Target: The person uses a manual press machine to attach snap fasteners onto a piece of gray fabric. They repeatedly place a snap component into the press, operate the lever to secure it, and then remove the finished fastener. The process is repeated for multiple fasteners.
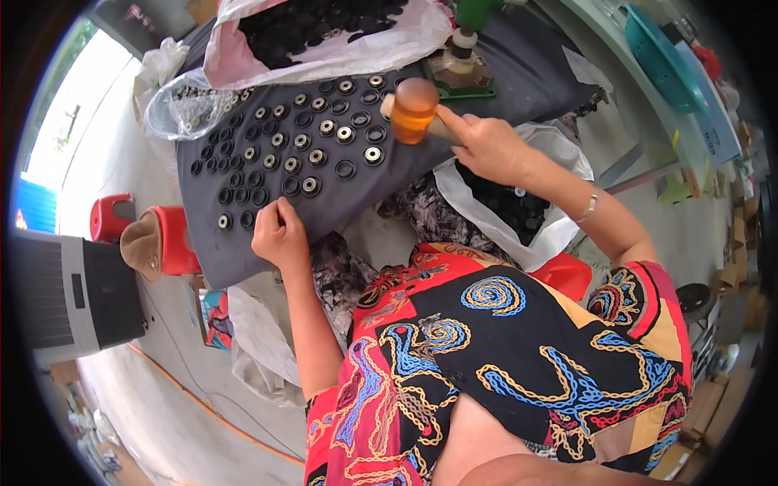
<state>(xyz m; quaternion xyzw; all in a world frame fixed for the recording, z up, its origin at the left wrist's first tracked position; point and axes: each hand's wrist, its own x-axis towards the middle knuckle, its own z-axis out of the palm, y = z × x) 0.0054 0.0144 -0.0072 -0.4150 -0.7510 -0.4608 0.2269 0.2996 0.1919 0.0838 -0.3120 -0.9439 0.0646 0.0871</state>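
My right hand (486, 146) grips the handle of a mallet with an orange translucent head (415, 109), held just above a dark grey board (340, 206). Rows of several black rings and rings with metal centres (304, 142) lie on the board. My left hand (278, 235) rests near the board's front edge with fingers curled, touching the surface beside a black ring (259, 197); whether it holds a part I cannot tell.
A white bag of black parts (324, 36) lies at the board's far end, a clear bag of metal pieces (186, 105) at its left. Another white bag of black parts (519, 211) sits by my right arm. Red stools (174, 243) and a grey appliance (73, 296) stand left.
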